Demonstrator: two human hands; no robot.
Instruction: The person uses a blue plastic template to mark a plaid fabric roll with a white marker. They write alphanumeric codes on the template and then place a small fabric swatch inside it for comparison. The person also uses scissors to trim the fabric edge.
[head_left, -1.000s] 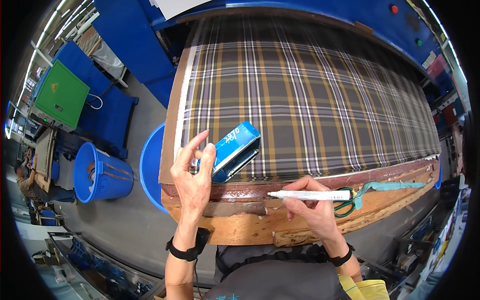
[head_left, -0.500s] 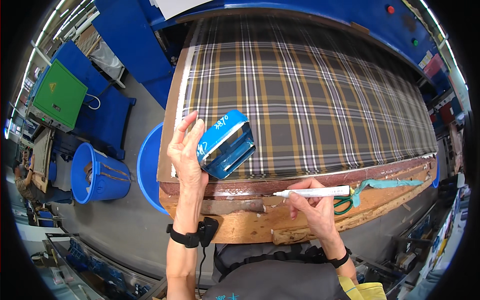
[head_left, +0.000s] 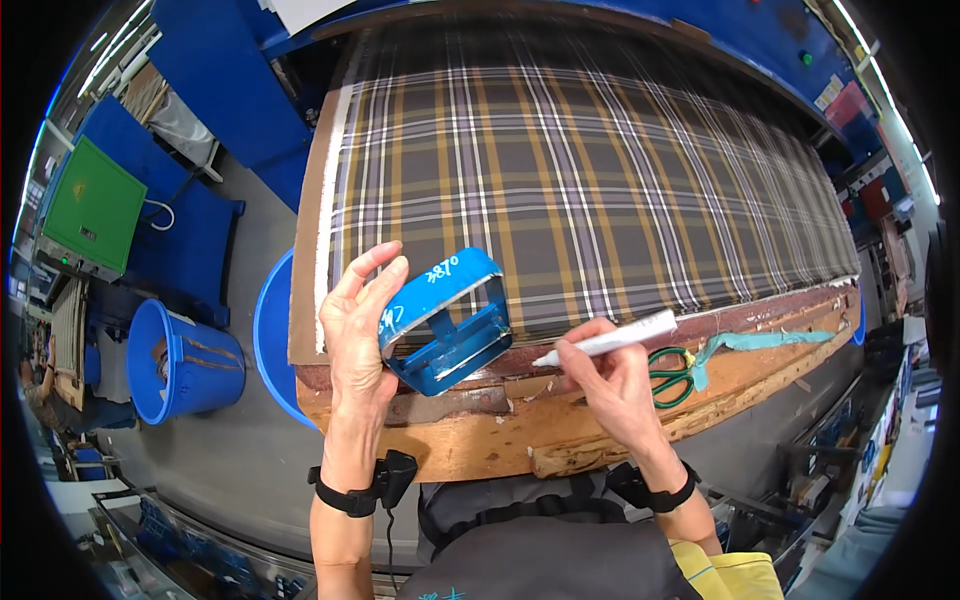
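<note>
My left hand (head_left: 352, 345) grips a blue metal cutting die (head_left: 425, 308), a hollow rounded frame with crossbars inside and white handwriting on its outer wall. The die is held tilted above the near left edge of the plaid fabric (head_left: 590, 190). Between the thumb and fingers of my right hand (head_left: 618, 392) is a white marker pen (head_left: 640, 332), its bare tip pointing left toward the die, a small gap apart. Just right of that hand, green-handled scissors (head_left: 672, 378) lie on the wooden table edge (head_left: 450, 442); their blades are hidden.
A teal cloth strip (head_left: 770, 342) trails from the scissors along the edge. Blue tubs stand at the left, one (head_left: 200, 375) on the floor and a larger one (head_left: 275, 335) against the table. Blue machinery (head_left: 235, 75) rises behind. Another person (head_left: 50, 400) is far left.
My left hand has lowered the die slightly and turned it a little. My right hand has moved slightly left and up, tilting the marker. The whole view has shifted a little.
</note>
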